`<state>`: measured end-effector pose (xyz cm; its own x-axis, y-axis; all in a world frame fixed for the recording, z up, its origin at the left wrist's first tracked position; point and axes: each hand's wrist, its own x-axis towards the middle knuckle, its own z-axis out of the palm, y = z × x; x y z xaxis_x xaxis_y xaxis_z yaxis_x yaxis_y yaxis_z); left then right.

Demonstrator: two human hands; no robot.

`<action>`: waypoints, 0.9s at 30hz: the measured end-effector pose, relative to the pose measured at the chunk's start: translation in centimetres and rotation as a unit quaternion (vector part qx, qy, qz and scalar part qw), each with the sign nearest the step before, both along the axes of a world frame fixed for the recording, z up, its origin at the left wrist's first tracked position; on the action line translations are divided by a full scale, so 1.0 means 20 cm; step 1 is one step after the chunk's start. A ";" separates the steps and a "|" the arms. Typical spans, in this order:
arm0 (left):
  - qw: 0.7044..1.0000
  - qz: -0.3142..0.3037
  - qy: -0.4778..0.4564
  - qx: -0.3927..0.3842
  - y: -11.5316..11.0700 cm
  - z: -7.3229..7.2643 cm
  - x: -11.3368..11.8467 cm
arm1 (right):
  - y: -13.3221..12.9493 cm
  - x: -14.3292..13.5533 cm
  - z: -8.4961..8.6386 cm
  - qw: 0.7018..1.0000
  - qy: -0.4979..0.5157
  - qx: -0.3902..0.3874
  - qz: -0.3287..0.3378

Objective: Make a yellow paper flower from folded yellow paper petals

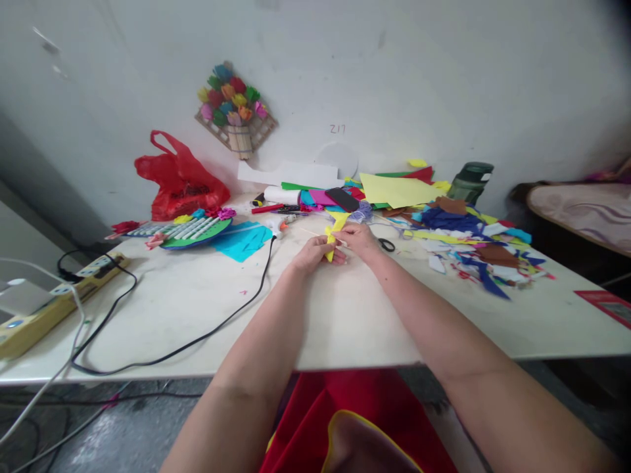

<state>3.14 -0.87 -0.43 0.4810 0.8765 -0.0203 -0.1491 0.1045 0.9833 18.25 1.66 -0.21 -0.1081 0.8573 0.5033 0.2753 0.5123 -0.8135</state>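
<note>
Both hands meet over the middle of the table around a yellow crepe-like strip (338,224). My left hand (314,253) is closed on its lower part, with the strip's end showing below the fingers. From the right, my right hand (359,239) pinches the strip near its middle. A thin pale stick (310,232) shows beside the strip; which hand holds it, I cannot tell. Black-handled scissors (386,245) lie just right of my right hand. To the left of the hands rests a glue gun (278,225) with a black cord.
Blue sheets (244,240) and a green board with paper flowers (197,231) lie left, before a red plastic bag (180,180). Scraps (486,259) are heaped right, near a green bottle (472,180). A power strip (64,299) sits at the left edge; the black cord (197,339) crosses the front.
</note>
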 end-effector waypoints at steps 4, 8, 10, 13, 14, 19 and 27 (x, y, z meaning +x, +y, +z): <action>1.000 -0.003 0.028 0.014 -0.01 0.01 0.01 | 0.00 0.02 -0.01 0.995 0.046 -0.086 0.023; 0.998 -0.001 0.050 0.033 -0.03 0.03 0.01 | 0.01 0.04 -0.01 0.989 0.059 -0.122 0.058; 0.997 0.007 0.059 0.047 -0.04 0.03 0.02 | 0.01 0.05 0.00 0.987 0.068 -0.126 0.067; 0.995 0.020 0.071 0.064 -0.04 0.04 0.03 | 0.01 0.05 0.00 0.987 0.076 -0.126 0.066; 0.995 0.025 0.076 0.066 -0.04 0.03 0.03 | 0.01 0.05 0.00 0.988 0.072 -0.125 0.062; 0.993 0.058 0.084 0.050 -0.02 0.01 0.03 | 0.00 0.04 0.00 0.992 0.040 -0.117 0.032; 0.991 0.111 0.073 0.011 0.01 0.00 0.03 | -0.02 0.01 0.00 0.997 0.009 -0.070 0.026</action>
<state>3.83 -0.73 -0.52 0.2696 0.9614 -0.0550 -0.0229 0.0634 0.9977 18.52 1.19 -0.15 -0.1459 0.9130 0.3810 0.2355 0.4061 -0.8830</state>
